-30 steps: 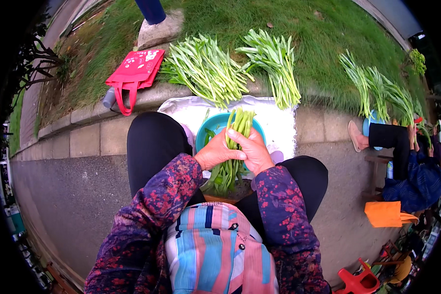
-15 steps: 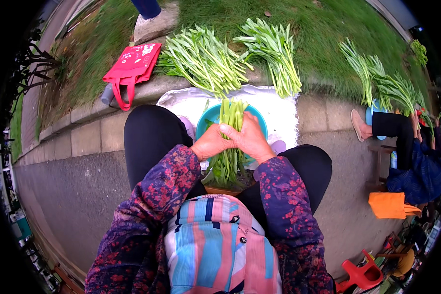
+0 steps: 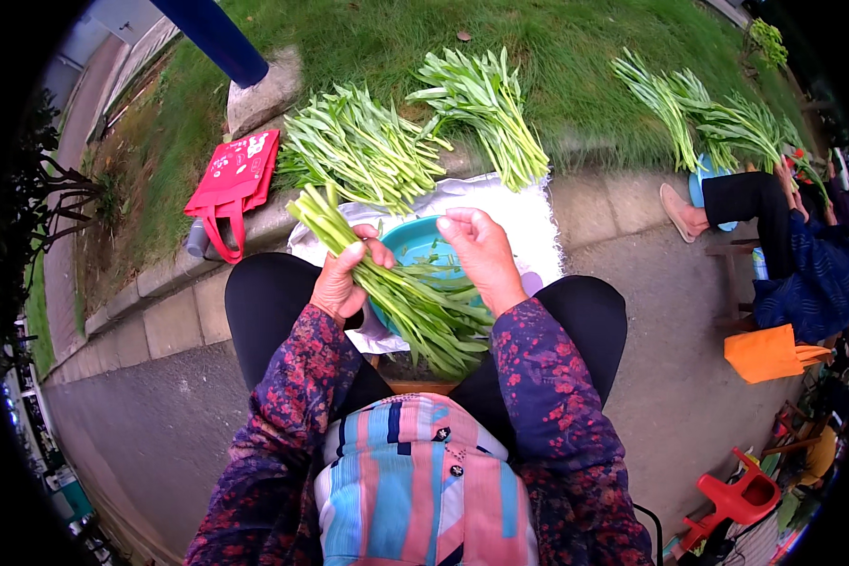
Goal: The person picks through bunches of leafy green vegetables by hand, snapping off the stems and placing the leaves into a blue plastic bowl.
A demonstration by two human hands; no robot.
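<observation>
While the left hand (image 3: 341, 283) has its fingers wrapped tight round a bundle of long green stalks (image 3: 401, 292), thumb on top, the cut pale ends stick out past the fist to the far left & the leafy ends trail down to the near right, over the lap. Right hand (image 3: 486, 255) sits just right of the bundle w/ fingers curled loosely inward, narrow gap, tips at the far edge; can't tell if it pinches a stalk or is only touching the greens.

Under both hands: a teal plastic basin (image 3: 415, 243), partly hidden by the stalks, w/ a few loose green bits inside. Basin rests on a white cloth (image 3: 528, 212) spread across the kerb. Near side of it, between the knees, a brown-rimmed container (image 3: 424, 382) holds the leaf ends; mostly covered.

Far of the cloth, on the grass (image 3: 575, 57): two heaps of the same greens, one at left (image 3: 363, 146), one at centre (image 3: 486, 99). More bunches lie far right (image 3: 707, 108). Red tote bag (image 3: 234, 184) lies on the kerb at left, just beside the left heap. Blue pole (image 3: 212, 38) rises far left from a stone base.

Right side: another person (image 3: 783, 245) sits in dark clothes, leg stretched toward the kerb. Orange bag (image 3: 769, 351) near them, red plastic stool (image 3: 740, 495) at near right.
</observation>
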